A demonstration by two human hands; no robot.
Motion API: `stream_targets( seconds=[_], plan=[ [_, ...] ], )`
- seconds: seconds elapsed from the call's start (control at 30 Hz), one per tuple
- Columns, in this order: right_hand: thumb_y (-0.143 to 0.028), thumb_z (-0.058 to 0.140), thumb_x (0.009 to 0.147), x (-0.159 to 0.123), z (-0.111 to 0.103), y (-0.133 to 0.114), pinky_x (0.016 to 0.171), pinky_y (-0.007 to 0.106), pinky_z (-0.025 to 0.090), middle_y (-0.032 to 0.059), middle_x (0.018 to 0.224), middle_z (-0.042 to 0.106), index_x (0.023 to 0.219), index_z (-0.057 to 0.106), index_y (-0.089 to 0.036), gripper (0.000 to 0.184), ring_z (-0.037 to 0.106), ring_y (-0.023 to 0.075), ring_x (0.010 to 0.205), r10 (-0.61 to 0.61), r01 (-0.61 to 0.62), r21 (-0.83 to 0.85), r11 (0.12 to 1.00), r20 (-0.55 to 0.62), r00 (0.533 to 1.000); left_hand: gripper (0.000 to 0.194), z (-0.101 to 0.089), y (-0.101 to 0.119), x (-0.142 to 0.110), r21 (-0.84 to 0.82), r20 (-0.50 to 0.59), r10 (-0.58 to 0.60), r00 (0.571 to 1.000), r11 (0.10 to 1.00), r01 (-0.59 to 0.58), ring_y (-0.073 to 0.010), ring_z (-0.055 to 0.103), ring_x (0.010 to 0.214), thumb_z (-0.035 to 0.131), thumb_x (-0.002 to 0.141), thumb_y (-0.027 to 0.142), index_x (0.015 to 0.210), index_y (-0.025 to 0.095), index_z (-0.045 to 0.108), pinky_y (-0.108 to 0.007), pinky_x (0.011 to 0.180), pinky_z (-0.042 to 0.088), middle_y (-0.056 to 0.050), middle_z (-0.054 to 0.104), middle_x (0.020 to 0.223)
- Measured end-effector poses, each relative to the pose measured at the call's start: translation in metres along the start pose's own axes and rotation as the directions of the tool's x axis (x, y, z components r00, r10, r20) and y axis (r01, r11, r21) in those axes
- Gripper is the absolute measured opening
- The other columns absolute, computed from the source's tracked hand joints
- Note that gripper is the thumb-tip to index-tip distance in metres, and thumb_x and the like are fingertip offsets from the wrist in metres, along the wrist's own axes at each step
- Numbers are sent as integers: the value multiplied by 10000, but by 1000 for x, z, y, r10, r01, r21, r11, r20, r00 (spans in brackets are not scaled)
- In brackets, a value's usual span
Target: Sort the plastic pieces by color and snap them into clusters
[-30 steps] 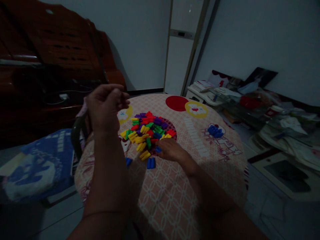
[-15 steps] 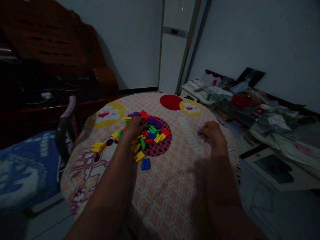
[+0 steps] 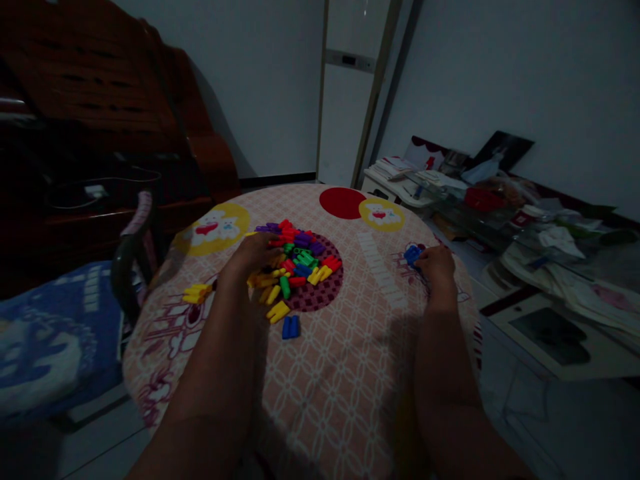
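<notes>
A heap of small plastic pieces (image 3: 300, 257) in red, yellow, green, purple and blue lies mid-table on a patterned cloth (image 3: 345, 353). My left hand (image 3: 250, 257) rests palm down on the heap's left edge, fingers stretched over the pieces. A small cluster of blue pieces (image 3: 412, 253) sits at the right side of the table. My right hand (image 3: 436, 264) is curled beside it, fingertips pinched on a blue piece at the cluster. A pair of blue pieces (image 3: 290, 327) lies alone in front of the heap, and a few yellow pieces (image 3: 197, 292) sit to the left.
A dark chair back (image 3: 131, 250) stands against the table's left edge, with a blue cushion (image 3: 45, 333) beyond it. A wooden bench (image 3: 100, 133) fills the back left. Low shelves and piled papers (image 3: 500, 200) crowd the floor on the right.
My left hand came down from the air onto the heap and slid to its left edge. My right hand left the heap and moved right to the blue cluster.
</notes>
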State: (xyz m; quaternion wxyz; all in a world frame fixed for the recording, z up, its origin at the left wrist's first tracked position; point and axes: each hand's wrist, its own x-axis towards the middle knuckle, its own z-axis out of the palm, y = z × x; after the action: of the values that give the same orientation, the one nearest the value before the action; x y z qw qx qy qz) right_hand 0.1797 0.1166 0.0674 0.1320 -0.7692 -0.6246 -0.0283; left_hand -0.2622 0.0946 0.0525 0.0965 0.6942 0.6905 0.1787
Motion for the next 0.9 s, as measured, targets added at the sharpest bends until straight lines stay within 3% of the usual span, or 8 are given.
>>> stream_targets(
  seconds=[0.27,0.33,0.43,0.53,0.67,0.73,0.8,0.9],
  plan=[
    [-132,656,731,-1,-7,-11,770,320,487,143,942,751,864,769,-140,175,681,256,893,2,7,77,997,-119,993,419,-27,-8,-16,-71,-54,-97,994,993,93,-272,682,1047,624,827,412,1180,208,718,-325,909,522,-95,735,1163],
    [-168,653,750,-3,-12,-28,758,324,481,129,890,750,853,767,-143,155,677,246,848,-59,86,170,982,-161,985,423,-32,-10,-20,-113,-59,-125,990,987,118,-254,689,1018,644,824,396,1196,206,711,-316,892,525,-94,736,1156],
    [-202,655,773,-20,-17,-75,734,315,468,96,802,739,825,757,-146,128,662,217,759,-293,339,344,875,-180,939,407,-39,-17,-27,-147,-84,-157,984,979,144,-235,692,1001,647,834,344,1217,214,698,-315,882,527,-90,736,1152],
    [-199,648,808,-60,-16,-135,728,288,452,59,800,735,854,754,-164,121,655,188,749,-598,564,476,675,-95,796,391,-47,-27,-35,-162,-118,-207,971,969,187,-219,692,988,638,847,323,1221,220,692,-313,883,524,-83,725,1182],
    [-214,634,884,-127,1,-190,776,275,427,58,916,722,929,729,-183,110,642,179,868,-920,779,521,350,36,390,400,-61,-35,-48,-161,-198,-261,945,959,231,-214,681,996,631,852,338,1223,203,687,-310,895,514,-85,712,1212],
    [-245,705,860,-152,15,-198,819,288,418,70,972,703,989,708,-181,144,626,192,931,-961,820,507,266,74,266,403,-67,-35,-53,-164,-242,-265,933,959,230,-218,675,1006,621,857,353,1225,199,685,-315,894,514,-87,716,1195],
    [-235,745,834,-166,29,-196,852,306,412,86,1012,681,1008,688,-173,192,610,207,980,-972,840,489,235,95,217,402,-70,-33,-56,-169,-273,-258,927,961,217,-220,673,1012,612,863,361,1224,201,686,-317,892,516,-86,719,1184],
    [-201,763,816,-171,39,-189,893,328,406,99,1056,667,1038,674,-160,243,592,224,1041,-975,839,498,219,83,205,399,-71,-29,-56,-182,-269,-240,933,964,196,-216,676,1002,609,863,366,1223,210,685,-318,889,517,-81,719,1182]
  ],
)
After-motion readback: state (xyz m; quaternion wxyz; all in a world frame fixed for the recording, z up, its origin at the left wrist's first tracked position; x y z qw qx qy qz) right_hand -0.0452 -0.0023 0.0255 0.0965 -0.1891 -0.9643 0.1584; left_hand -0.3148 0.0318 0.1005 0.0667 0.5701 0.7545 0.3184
